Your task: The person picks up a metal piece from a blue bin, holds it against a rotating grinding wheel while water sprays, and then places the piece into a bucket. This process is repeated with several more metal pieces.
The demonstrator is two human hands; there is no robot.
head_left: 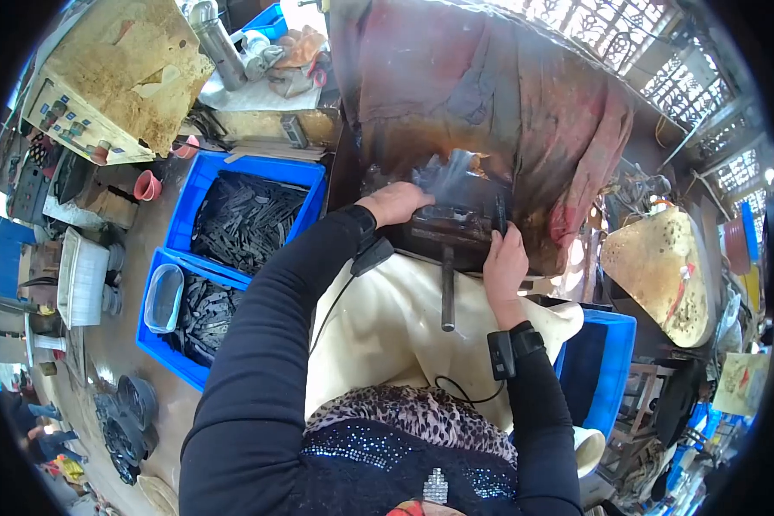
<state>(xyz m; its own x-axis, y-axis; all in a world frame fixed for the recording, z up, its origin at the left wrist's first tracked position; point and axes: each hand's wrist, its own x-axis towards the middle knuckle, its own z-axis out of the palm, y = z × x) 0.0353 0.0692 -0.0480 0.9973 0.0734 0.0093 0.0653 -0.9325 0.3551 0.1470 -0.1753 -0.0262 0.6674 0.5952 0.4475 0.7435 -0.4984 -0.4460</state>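
In front of me is a dark metal fixture [449, 217] with water spraying over its far side. A metal bar handle [448, 292] sticks out from it toward me. My left hand [396, 204] is closed at the fixture's left edge, and whatever its fingers hold is hidden. My right hand [506, 261] is closed on the lower end of a thin dark strip [500, 213], upright beside the fixture's right side. A stained red-brown cloth [568, 129] hangs around the wet work area. Cream sheeting [387, 314] covers my lap.
Two blue crates [185, 185] of dark flat strips stand at my left, with a clear plastic tub [163, 297] in the nearer one. Another blue bin [606, 361] is at my right. A stained control box [112, 86] stands at the far left. Cables run from my wrist bands.
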